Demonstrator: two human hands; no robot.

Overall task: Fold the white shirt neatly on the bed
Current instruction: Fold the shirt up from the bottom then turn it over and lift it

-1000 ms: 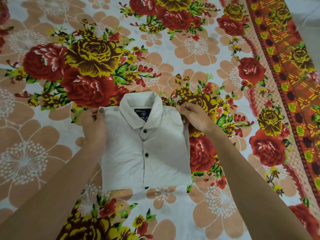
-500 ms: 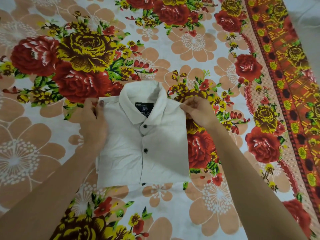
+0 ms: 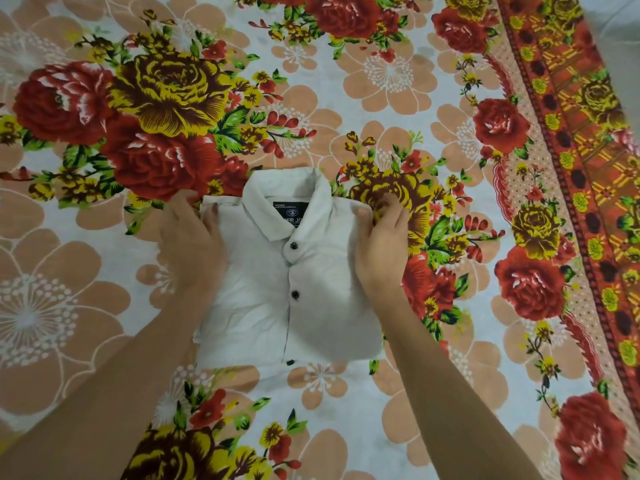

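The white shirt point(image 3: 311, 299) lies folded into a compact rectangle on the flowered bedsheet point(image 3: 398, 74), collar at the far end, dark buttons and the label facing up. My left hand point(image 3: 188, 247) holds the shirt's left shoulder edge, thumb on top of the cloth and fingers along the outside. My right hand point(image 3: 379, 251) holds the right shoulder edge the same way, thumb on the cloth and fingertips reaching the sheet beside it. Both forearms cover the shirt's lower side edges.
The sheet with red and yellow roses spreads all round the shirt. A patterned red and orange border point(image 3: 581, 140) runs down the right side, with a pale strip of surface point(image 3: 620, 15) beyond it at the top right.
The shoulders were pinched and slightly raised before; they are down now, and both hands have slid nearer, lying flatter along the shirt's upper sides.
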